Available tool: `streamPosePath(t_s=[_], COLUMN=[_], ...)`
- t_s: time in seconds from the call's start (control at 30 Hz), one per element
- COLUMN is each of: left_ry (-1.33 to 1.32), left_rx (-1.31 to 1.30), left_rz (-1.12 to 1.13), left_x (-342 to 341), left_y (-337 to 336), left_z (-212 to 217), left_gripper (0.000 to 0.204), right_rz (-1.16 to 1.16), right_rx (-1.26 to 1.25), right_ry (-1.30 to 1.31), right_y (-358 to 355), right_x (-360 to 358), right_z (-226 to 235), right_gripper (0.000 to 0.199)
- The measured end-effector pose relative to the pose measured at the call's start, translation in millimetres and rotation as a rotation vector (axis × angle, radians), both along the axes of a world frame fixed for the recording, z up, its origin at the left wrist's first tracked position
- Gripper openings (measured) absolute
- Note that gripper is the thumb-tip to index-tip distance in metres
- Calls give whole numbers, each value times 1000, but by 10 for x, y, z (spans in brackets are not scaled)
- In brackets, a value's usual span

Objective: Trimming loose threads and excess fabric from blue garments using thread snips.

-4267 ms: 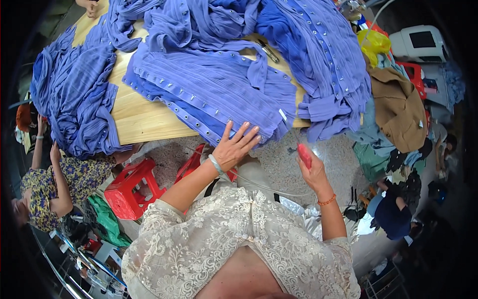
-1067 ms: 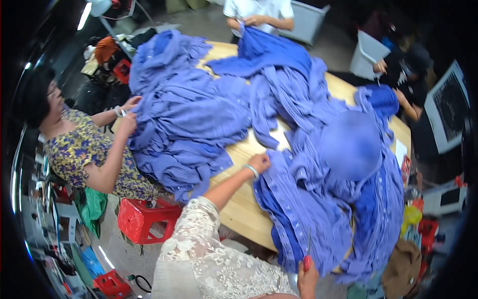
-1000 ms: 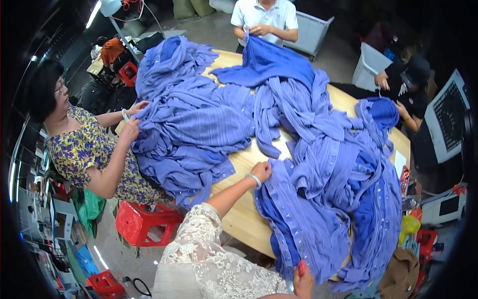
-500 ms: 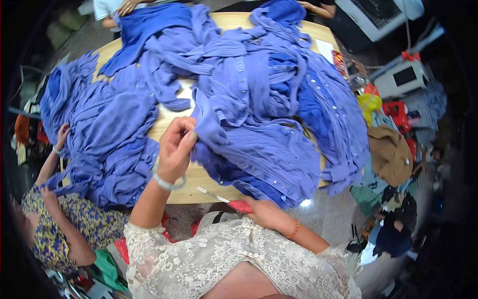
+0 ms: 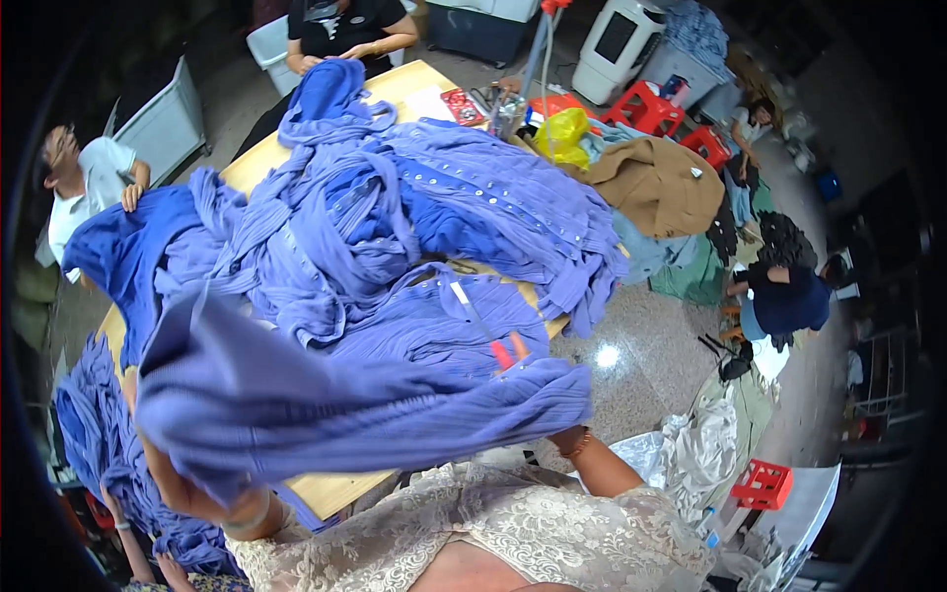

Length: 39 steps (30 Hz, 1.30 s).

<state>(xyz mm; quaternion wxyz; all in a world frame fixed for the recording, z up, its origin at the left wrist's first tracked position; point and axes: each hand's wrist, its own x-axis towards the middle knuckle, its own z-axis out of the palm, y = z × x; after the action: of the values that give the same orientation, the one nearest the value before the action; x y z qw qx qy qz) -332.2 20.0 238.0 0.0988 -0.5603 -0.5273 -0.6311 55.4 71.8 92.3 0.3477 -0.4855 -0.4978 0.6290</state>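
A blue-violet ribbed shirt (image 5: 365,414) is lifted off the table and spread in front of me, blurred by motion. My left hand (image 5: 166,479) is at its left end; cloth covers most of the fingers, which are closed on it. At the other end, the cloth hides most of my right hand (image 5: 523,347). Its visible fingertips grip a red-handled tool (image 5: 501,355) with a narrow, flat metal blade pointing up and left. Behind lies a heap of similar buttoned shirts (image 5: 335,257) on the wooden table (image 5: 419,81).
Co-workers sit at the table's far side (image 5: 345,35) and left (image 5: 94,192); another's hands show at lower left. Right of the table are a yellow bag (image 5: 564,138), brown cloth (image 5: 656,187) and red stools (image 5: 646,109). More clothes lie on the floor.
My view has turned to the right. The shirt has come up off the table and swung across my front. My right hand, with the red-handled tool, is now mostly behind the cloth.
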Motion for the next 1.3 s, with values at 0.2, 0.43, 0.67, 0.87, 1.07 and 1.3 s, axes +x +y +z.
streamPosePath(t_s=[0.2,0.43,0.67,0.87,1.07,1.3], left_ry=[-941,-1036,-1263,-566,-35,413], left_rx=[-89,-146,-492,-828,-1131,-1129], left_rz=[-833,-1537,-512,-353,96,174], left_x=[336,999,-131,807,271,125], left_y=[1376,3766,4857,2660,1018,814], left_z=[-32,-189,-1882,-2246,-2580,-2860], left_gripper=[54,38,21,20,16,56], right_rz=[-152,52,167,-113,105,334], right_rx=[327,-33,-98,-350,-285,195], right_ry=[-420,-1075,-776,-464,-346,-696], right_y=[232,1822,1953,1290,1249,1270], right_x=[1073,2423,2000,1706,1127,248], right_z=[216,522,-241,-652,-824,-990], right_gripper=[66,43,42,35,25,36])
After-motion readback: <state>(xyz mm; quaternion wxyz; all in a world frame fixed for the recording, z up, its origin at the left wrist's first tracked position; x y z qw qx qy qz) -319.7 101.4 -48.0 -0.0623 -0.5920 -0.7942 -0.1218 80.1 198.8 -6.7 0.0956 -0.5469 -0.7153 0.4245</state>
